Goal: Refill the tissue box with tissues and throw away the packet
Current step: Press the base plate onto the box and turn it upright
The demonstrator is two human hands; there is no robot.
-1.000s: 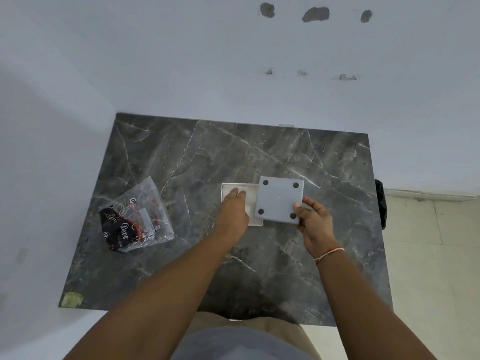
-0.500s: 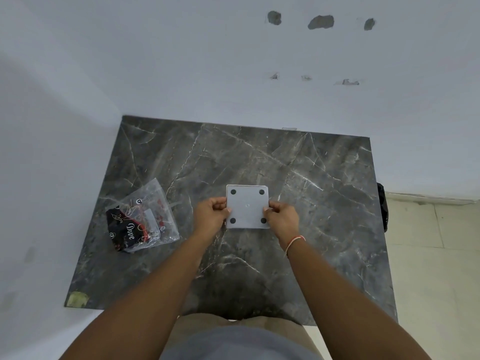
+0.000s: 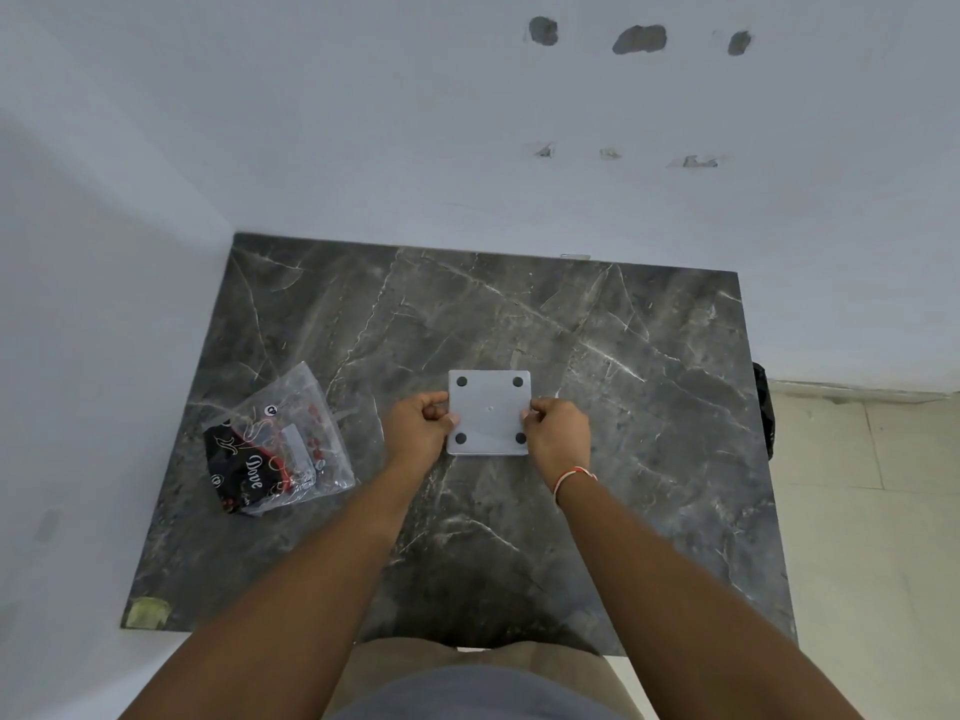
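**Grey box gripped at both sides, plastic packet lying to its left**

Grey and square, the tissue box [image 3: 489, 414] sits at the middle of the frame on a dark marble table [image 3: 649, 407] veined with pale lines. Its upward face is a flat panel with four small black round pads, one near each corner, and a tiny mark at the centre. No opening or tissue shows on this face.

The left hand [image 3: 418, 427] is curled closed against the box's left edge, thumb tip pressed onto the top panel and the other fingers folded down along the side. The right hand [image 3: 558, 433] mirrors it on the right edge, fingers bent tight with their tips on the rim of the panel. Both hands grip the box between them; whether its underside rests on the table cannot be told. A thin red-and-white thread [image 3: 574, 476] circles the right wrist. Both forearms reach up from the bottom of the frame.

Left of centre, well apart from the box and the hands, lies the packet [image 3: 278, 441]: crumpled clear plastic with black, red and white printing, flat on the marble.

A small patch of yellowish tape [image 3: 147, 612] marks the table's lower left corner. A pale wall [image 3: 363, 122] fills the upper frame, with dark chipped spots at the upper right. Light floor tiles [image 3: 872, 511] show at the right edge.
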